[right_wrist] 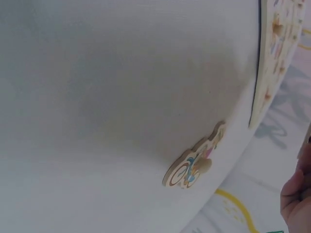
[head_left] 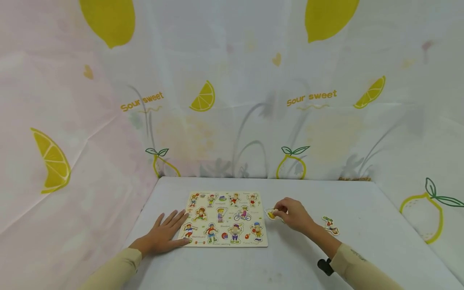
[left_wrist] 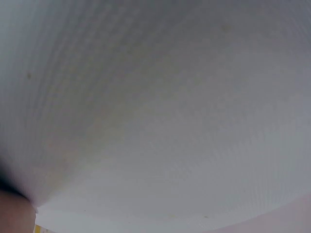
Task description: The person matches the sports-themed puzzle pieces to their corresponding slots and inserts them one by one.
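Note:
A wooden puzzle board (head_left: 228, 231) printed with sports figures lies flat on the table. My left hand (head_left: 164, 235) rests at its left edge, fingers spread and fingertips on the border; the left wrist view holds only a sliver of that hand (left_wrist: 15, 213). Just beyond the right edge of the board, my right hand (head_left: 294, 214) pinches a yellow-and-white puzzle piece (head_left: 270, 214) between thumb and fingers, which partly cover it. In the right wrist view this hand (right_wrist: 297, 201) is cut off at the right border.
Another figure-shaped puzzle piece (head_left: 330, 226) lies on the white table (head_left: 373, 217) to the right of my right forearm. The right wrist view shows a knobbed puzzle piece (right_wrist: 192, 162) with wheels on the tabletop. A lemon-print cloth (head_left: 232, 133) hangs behind the table.

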`<move>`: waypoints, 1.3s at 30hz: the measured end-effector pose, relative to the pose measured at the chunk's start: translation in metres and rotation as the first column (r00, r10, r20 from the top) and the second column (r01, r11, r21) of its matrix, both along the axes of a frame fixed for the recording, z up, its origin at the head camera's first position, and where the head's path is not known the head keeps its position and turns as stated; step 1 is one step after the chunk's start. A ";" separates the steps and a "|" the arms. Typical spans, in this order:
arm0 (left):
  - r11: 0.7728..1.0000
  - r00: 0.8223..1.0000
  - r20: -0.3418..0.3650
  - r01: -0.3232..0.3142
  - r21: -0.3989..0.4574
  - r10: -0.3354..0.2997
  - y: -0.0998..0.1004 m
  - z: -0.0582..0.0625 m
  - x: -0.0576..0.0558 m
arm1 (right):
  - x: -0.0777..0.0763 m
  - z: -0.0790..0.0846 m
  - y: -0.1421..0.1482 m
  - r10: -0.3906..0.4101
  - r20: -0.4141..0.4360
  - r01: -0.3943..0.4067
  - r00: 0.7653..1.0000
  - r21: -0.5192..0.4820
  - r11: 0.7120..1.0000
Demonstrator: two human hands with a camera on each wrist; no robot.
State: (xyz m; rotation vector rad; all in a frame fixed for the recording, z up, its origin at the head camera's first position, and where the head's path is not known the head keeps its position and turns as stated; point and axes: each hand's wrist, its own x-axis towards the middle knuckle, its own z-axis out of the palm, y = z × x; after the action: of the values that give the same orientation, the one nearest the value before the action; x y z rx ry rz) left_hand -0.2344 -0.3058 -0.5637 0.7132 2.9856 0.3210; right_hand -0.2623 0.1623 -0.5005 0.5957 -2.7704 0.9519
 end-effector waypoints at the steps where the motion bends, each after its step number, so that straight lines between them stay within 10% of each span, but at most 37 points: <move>1: 1.000 1.000 0.007 -0.002 -0.002 0.002 0.000 0.000 -0.001 | -0.001 0.000 -0.003 -0.009 0.000 0.009 1.000 0.020 1.000; 21: 1.000 1.000 0.015 -0.006 -0.022 0.006 0.004 -0.004 -0.004 | -0.023 -0.031 -0.100 -0.105 0.141 0.129 0.984 -0.176 0.976; 39: 1.000 1.000 -0.004 -0.001 0.020 0.001 -0.003 -0.009 -0.004 | -0.028 -0.047 -0.189 -0.185 0.146 0.189 0.972 -0.008 0.982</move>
State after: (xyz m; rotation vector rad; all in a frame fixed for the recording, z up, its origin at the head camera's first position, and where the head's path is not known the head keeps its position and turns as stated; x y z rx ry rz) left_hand -0.2387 -0.3089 -0.5723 0.7145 2.9910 0.3498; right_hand -0.2900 -0.0264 -0.5473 0.2644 -2.8739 1.0191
